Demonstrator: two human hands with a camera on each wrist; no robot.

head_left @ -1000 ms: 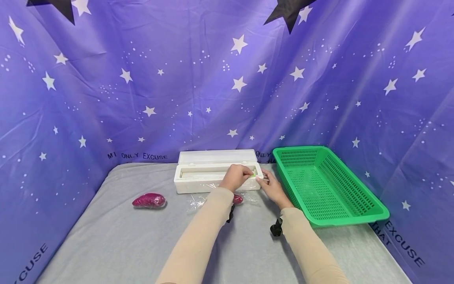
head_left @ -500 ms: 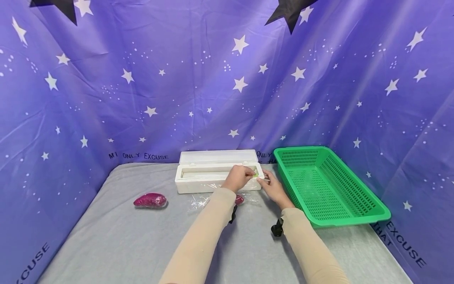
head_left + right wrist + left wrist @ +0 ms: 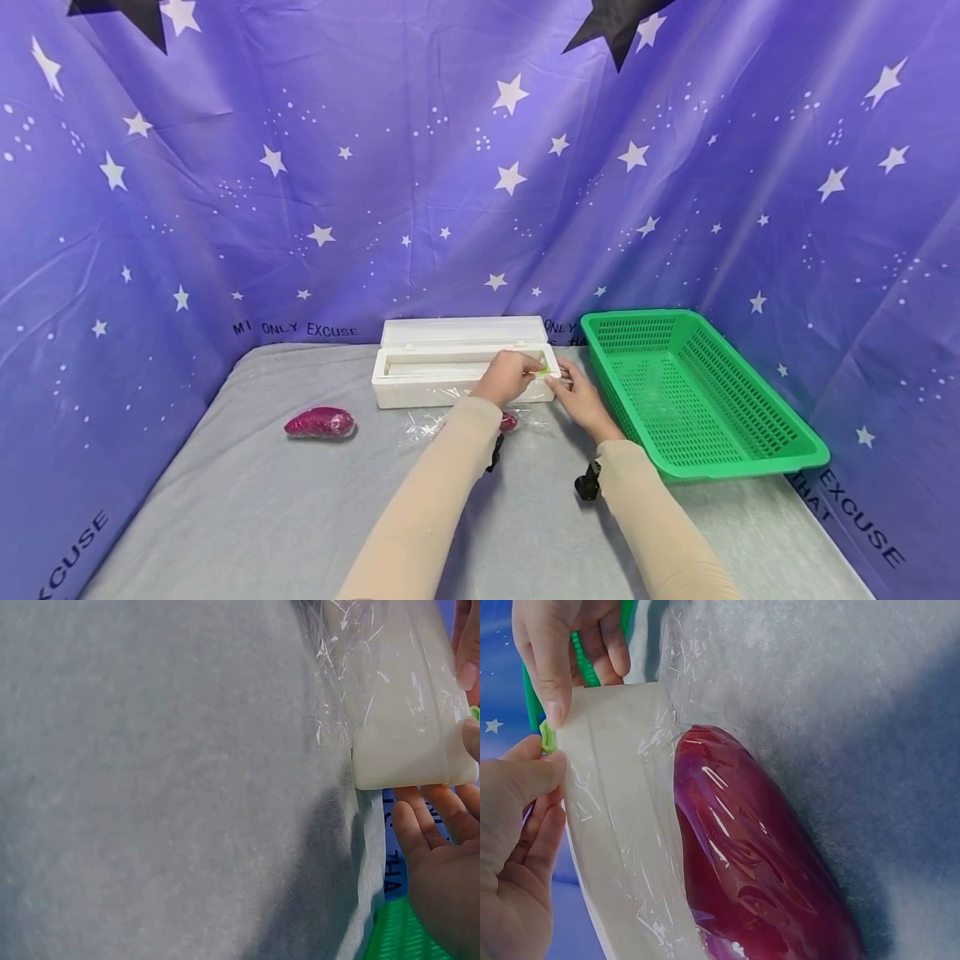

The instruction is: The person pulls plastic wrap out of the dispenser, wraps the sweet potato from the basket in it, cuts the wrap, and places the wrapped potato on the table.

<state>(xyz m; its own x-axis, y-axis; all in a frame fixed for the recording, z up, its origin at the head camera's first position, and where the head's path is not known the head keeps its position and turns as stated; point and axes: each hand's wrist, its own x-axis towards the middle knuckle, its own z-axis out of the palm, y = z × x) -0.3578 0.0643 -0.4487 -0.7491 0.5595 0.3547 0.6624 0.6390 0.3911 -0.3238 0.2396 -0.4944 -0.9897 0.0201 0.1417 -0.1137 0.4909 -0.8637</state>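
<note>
A long white cling film dispenser (image 3: 420,392) stands lengthwise at the back of the table with its lid (image 3: 465,331) raised. At its right end my left hand (image 3: 504,375) pinches a small lime-green slide cutter (image 3: 548,737) between thumb and forefinger. My right hand (image 3: 583,404) holds the same end of the dispenser, its thumb on the front top edge and its fingers at the end wall. Clear film (image 3: 367,667) hangs over the dispenser's front and onto the table. A purple-red sweet potato (image 3: 750,847) lies under film just in front, partly hidden by my left arm in the head view.
Another film-wrapped sweet potato (image 3: 321,422) lies on the left of the grey-covered table (image 3: 225,517). A large green plastic basket (image 3: 738,462) stands right of the dispenser, close to my right hand. Purple starry cloth (image 3: 420,192) hangs behind.
My left hand has shifted slightly to the right with the green slide cutter, along the dispenser's edge. My right hand keeps its place at the end. The head view has turned a little.
</note>
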